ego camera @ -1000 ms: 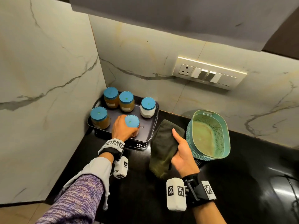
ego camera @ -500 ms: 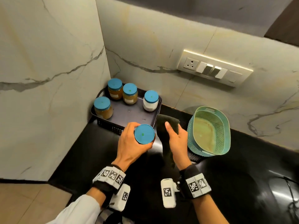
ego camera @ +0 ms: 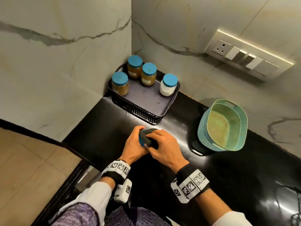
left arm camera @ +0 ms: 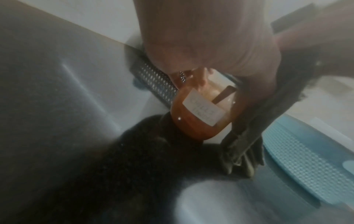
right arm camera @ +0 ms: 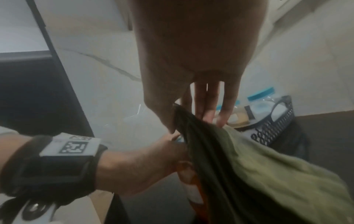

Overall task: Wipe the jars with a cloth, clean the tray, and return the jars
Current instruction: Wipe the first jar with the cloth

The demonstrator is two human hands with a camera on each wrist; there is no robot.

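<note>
My left hand [ego camera: 136,141] grips a jar [ego camera: 141,139] with a blue lid, held over the black counter in front of the tray. Its amber body and white label [left arm camera: 201,110] show in the left wrist view. My right hand [ego camera: 160,144] holds a dark green cloth [ego camera: 150,138] against the lid and side of that jar. The thumb pinches the cloth [right arm camera: 249,166] against the fingers [right arm camera: 208,106]. The dark mesh-sided tray [ego camera: 143,111] sits in the wall corner. On it stand three amber jars [ego camera: 148,74] and one white jar [ego camera: 168,87], all with blue lids.
A teal mesh basket [ego camera: 223,126] stands on the counter right of my hands. Marble walls close off the left and back, with a switch panel [ego camera: 244,61] on the back wall. The counter's front edge [ego camera: 73,150] drops to a tiled floor at the left.
My left hand lifted the jar off the tray and drew it toward me. My right hand picked the cloth up off the counter and brought it onto the jar.
</note>
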